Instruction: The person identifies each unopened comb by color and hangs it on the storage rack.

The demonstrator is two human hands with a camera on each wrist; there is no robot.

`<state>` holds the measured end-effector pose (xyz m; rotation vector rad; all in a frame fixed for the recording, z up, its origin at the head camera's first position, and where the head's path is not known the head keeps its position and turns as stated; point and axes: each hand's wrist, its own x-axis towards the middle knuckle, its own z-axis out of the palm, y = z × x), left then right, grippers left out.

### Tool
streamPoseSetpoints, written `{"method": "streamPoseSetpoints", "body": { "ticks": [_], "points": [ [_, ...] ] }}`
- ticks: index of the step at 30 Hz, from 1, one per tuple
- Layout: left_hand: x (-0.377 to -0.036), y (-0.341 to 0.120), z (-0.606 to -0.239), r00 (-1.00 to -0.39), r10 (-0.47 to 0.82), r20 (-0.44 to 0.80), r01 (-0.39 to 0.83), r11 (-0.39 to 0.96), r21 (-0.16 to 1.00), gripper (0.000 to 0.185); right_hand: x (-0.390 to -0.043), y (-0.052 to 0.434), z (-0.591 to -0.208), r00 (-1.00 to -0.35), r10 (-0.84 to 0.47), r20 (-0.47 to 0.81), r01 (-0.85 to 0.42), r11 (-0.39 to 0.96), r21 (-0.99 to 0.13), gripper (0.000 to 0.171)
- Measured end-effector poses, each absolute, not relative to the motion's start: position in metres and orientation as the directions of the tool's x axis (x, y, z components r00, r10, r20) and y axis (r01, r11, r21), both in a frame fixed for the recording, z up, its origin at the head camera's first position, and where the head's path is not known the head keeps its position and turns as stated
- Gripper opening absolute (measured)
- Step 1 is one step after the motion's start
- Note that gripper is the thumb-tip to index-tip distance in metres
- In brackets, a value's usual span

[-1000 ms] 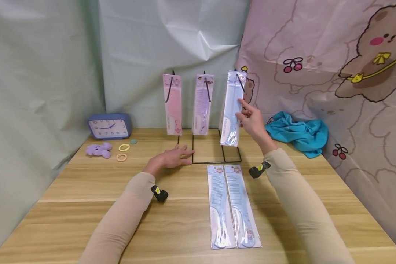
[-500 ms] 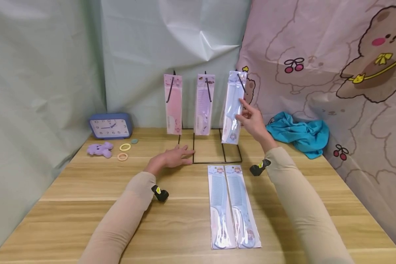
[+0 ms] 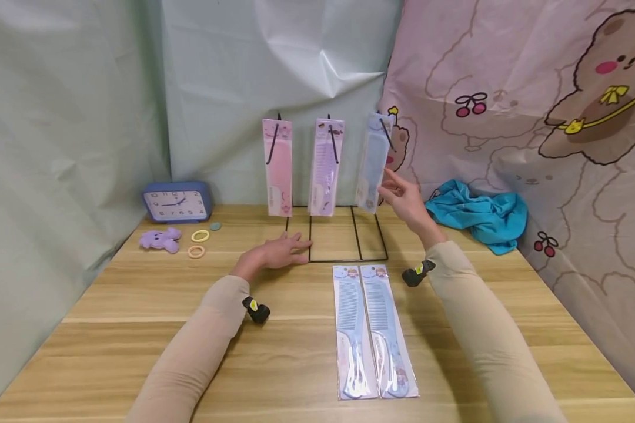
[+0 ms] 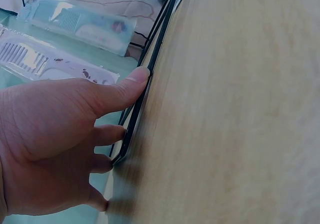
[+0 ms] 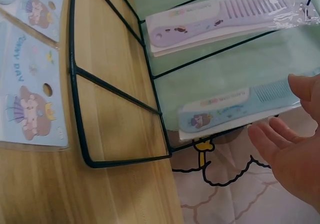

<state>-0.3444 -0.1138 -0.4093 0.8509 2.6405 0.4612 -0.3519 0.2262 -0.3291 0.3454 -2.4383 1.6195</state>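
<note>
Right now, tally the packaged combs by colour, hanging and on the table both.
Blue combs: 3, one hanging on the rack by the right hand, two lying on the table
Pink comb: 1, hanging
Purple comb: 1, hanging
Total: 5

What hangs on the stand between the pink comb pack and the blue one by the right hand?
The purple comb pack hangs on the middle hook, between the pink comb pack and the blue comb pack; the head view shows it.
</note>
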Motion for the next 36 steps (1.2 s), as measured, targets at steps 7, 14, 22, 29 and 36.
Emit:
{"method": "streamPoseSetpoints", "body": {
  "ticks": [7,14,22,29,36],
  "points": [
    [-0.346,-0.115,-0.411,-0.768,0.609,-0.198,0.499,0.763,0.410,0.062,-0.339,0.233,-0.343,-0.959,-0.104,0.262,-0.281,0.440,-0.853,0.060],
    [-0.344,-0.115,-0.409,-0.770,0.602,-0.210,0.485,0.767,0.420,0.061,-0.311,0.238,-0.363,-0.937,-0.141,0.321,-0.350,0.442,-0.826,0.053],
    [-0.342,-0.114,-0.408,-0.770,0.602,-0.211,0.479,0.765,0.431,0.061,-0.271,0.236,-0.378,-0.898,-0.284,0.337,-0.441,0.557,-0.704,0.056],
    [-0.341,-0.114,-0.407,-0.769,0.604,-0.208,0.475,0.759,0.445,0.060,-0.243,0.243,-0.380,-0.898,-0.332,0.290,-0.440,0.650,-0.619,0.059],
    [-0.340,-0.114,-0.407,-0.770,0.604,-0.206,0.477,0.760,0.442,0.060,-0.222,0.241,-0.372,-0.957,-0.287,-0.044,-0.225,0.829,-0.512,0.080]
  ]
}}
